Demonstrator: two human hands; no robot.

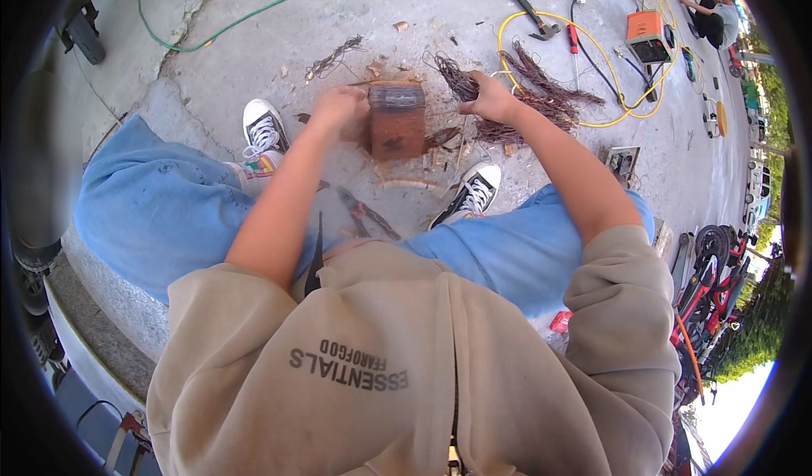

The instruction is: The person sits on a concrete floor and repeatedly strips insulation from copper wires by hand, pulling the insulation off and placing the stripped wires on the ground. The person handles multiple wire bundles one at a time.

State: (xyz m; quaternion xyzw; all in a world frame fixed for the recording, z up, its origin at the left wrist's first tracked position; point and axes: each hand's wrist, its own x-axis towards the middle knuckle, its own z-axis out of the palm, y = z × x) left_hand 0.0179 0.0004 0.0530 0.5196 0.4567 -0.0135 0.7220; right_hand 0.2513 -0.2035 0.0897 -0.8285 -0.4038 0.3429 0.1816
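A rust-brown block (pixel 397 134) with a dark wound top sits on the concrete between my sneakers. My left hand (pixel 337 104) is at its upper left side, fingers closed; what they grip, if anything, is hidden. My right hand (pixel 491 100) holds a bundle of thin, dark reddish wires (pixel 452 79) right of the block, beside a larger tangled pile of similar wire (pixel 550 100). A loose clump of wire (pixel 334 57) lies beyond the block, with scraps around it. Pliers (pixel 364 214) lie below the block.
A hammer (pixel 531 13), red-handled screwdriver (pixel 573 45), yellow hose (pixel 617 123) and orange machine (pixel 649 36) lie to the right. A green hose (pixel 237 24) crosses the upper left floor. Another person (pixel 710 15) works at far right; bikes (pixel 710 281) stand at lower right.
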